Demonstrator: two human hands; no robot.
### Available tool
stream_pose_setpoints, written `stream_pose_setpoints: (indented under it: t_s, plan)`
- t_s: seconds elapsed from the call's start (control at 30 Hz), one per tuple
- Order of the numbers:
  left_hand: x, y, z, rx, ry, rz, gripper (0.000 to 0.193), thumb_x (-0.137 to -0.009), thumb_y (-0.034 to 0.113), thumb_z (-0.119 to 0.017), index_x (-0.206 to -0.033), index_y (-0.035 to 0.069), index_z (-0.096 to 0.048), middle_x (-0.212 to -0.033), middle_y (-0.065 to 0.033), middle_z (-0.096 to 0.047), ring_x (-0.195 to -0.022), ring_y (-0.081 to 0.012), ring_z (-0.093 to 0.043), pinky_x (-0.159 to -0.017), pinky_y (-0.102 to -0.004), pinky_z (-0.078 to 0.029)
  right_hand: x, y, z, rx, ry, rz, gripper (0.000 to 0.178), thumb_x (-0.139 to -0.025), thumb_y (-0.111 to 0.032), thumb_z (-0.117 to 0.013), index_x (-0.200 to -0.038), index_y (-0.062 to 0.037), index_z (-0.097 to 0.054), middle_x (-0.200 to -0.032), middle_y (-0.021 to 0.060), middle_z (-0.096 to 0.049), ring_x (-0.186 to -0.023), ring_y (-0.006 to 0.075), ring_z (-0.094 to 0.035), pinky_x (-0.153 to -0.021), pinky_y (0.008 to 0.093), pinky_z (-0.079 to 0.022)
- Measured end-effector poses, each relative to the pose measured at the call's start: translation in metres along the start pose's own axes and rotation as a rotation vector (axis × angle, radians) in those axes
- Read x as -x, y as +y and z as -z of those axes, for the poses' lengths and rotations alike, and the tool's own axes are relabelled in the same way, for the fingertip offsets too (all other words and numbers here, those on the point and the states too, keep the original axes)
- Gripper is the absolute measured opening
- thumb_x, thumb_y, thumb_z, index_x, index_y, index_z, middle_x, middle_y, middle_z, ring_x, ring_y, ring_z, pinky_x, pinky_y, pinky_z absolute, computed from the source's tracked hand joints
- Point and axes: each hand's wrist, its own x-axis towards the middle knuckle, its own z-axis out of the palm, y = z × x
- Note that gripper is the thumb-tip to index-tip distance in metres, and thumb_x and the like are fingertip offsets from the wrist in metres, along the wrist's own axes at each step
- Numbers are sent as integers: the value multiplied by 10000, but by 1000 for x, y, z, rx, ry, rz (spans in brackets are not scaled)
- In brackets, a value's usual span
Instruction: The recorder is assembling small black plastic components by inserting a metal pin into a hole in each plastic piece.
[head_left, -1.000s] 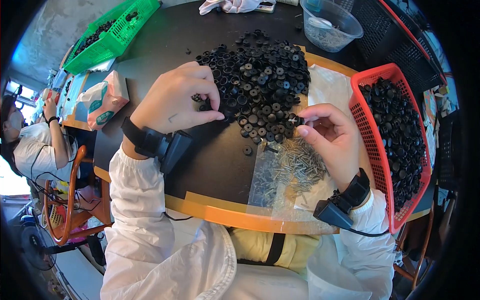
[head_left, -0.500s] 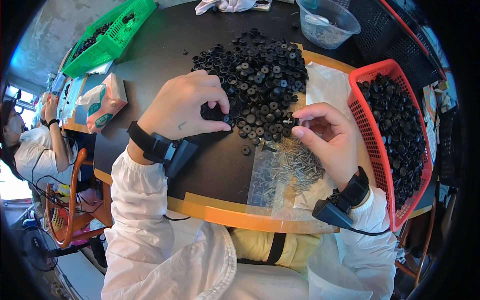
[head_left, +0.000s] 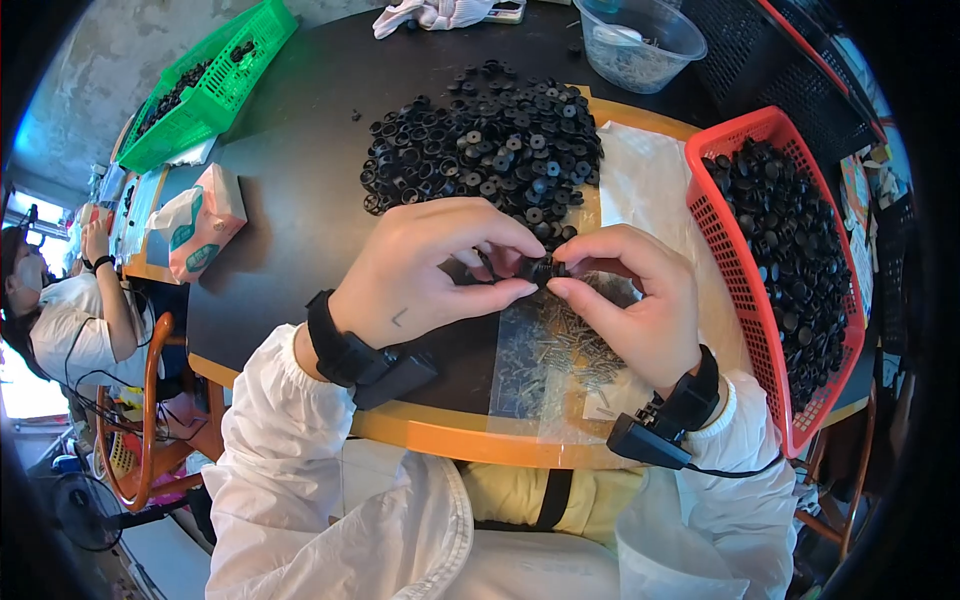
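Note:
My left hand (head_left: 425,265) and my right hand (head_left: 645,295) meet above the near edge of a pile of black round plastic parts (head_left: 490,150). Between their fingertips sit small black plastic parts (head_left: 540,270), pressed end to end. Thumb and forefinger of the left hand pinch a black cap; the right hand pinches a black knob-like piece against it. The fingers hide most of both pieces, so how far they fit together cannot be told. Below the hands, many small metal screws (head_left: 575,350) lie on clear plastic sheeting.
A red basket (head_left: 705,190) full of black knobs stands at the right. A clear tub (head_left: 640,60) and black crate (head_left: 790,70) are at the back. Further left are a tissue pack (head_left: 200,220), a green basket (head_left: 215,95) and a seated person (head_left: 85,310).
My left hand has moved right from the pile with a black cap. My right hand has shifted slightly left, and the two held pieces now touch.

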Motion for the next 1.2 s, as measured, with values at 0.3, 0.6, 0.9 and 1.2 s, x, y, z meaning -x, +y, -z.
stream_pose_setpoints:
  t_s: [0.3, 0.6, 0.9, 1.2]
  plan:
    - [3, -2, -10, 58, 86, -7, 297, -698, -8, -793, -967, 32, -674, -977, -88, -693, -754, -147, -669, -665, -247, -538, -3, 0, 4, 123, 0, 102, 219, -744, -59, -774, -942, -39, -685, -891, 78, -681, -835, 209, -654, -727, 302, -508]
    - [3, -2, -11, 36, 135, 20, 285, -685, -20, -797, -940, 39, -684, -931, -71, -697, -693, -117, -643, -625, -228, -510, -2, -1, 3, 96, 13, 23, 229, -735, -49, -776, -947, -45, -688, -899, 75, -672, -819, 193, -645, -730, 292, -504]
    - [5, 0, -16, 75, 119, 38, 276, -701, -8, -801, -947, 32, -683, -944, -81, -696, -737, -127, -656, -636, -239, -525, 2, -3, -2, -152, 79, -139, 221, -730, -42, -784, -928, -36, -684, -897, 70, -677, -806, 164, -647, -741, 283, -508]
    - [7, 1, -21, 212, 182, 0, 280, -714, 5, -809, -959, 0, -674, -978, -128, -697, -782, -146, -667, -675, -258, -551, 2, -1, 4, -121, 26, -23, 198, -720, -40, -793, -889, -28, -691, -875, 69, -676, -802, 155, -642, -742, 280, -500]
